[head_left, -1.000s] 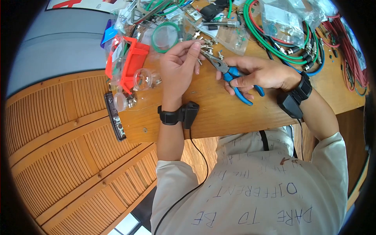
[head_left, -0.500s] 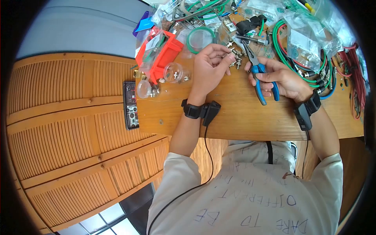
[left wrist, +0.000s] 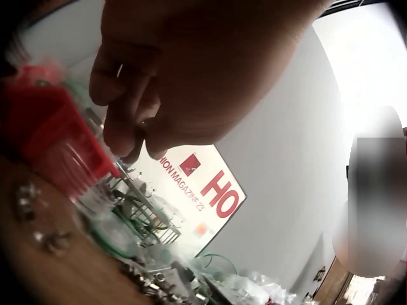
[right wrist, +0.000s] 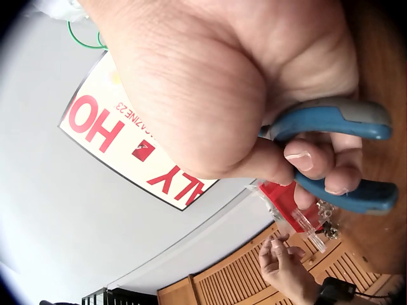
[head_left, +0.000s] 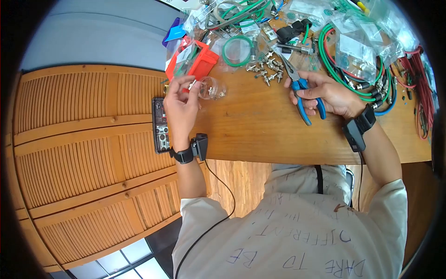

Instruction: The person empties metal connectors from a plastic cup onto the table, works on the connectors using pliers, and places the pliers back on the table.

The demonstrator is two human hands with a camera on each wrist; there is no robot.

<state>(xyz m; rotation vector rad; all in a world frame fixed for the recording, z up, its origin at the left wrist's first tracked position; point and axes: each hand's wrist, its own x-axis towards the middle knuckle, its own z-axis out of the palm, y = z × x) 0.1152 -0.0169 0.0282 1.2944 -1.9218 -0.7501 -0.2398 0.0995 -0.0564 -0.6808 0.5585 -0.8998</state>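
Observation:
My left hand (head_left: 182, 109) is at the left of the table, beside a clear plastic jar (head_left: 217, 83) lying near the red bin (head_left: 204, 63). Between thumb and fingers it pinches a small metal connector (head_left: 192, 85), mostly covered by the fingertips in the left wrist view. My right hand (head_left: 332, 95) holds needle-nose pliers (head_left: 299, 86) with blue handles, fingers around and between the grips. The nose of the pliers points up and away, next to a loose pile of metal connectors (head_left: 269, 69). In the right wrist view the blue handles (right wrist: 356, 121) stand spread apart.
Green cable coils (head_left: 325, 51) and plastic bags (head_left: 355, 56) crowd the back right, with red cables (head_left: 420, 88) beyond. A green ring (head_left: 224, 49) and a dark strap (head_left: 293, 31) lie at the back. The table's front edge (head_left: 278, 162) is close to the body.
My left hand has moved from the connector pile leftward to the jar, carrying a connector. The right hand first drew the pliers away from the left hand, then stayed nearly still.

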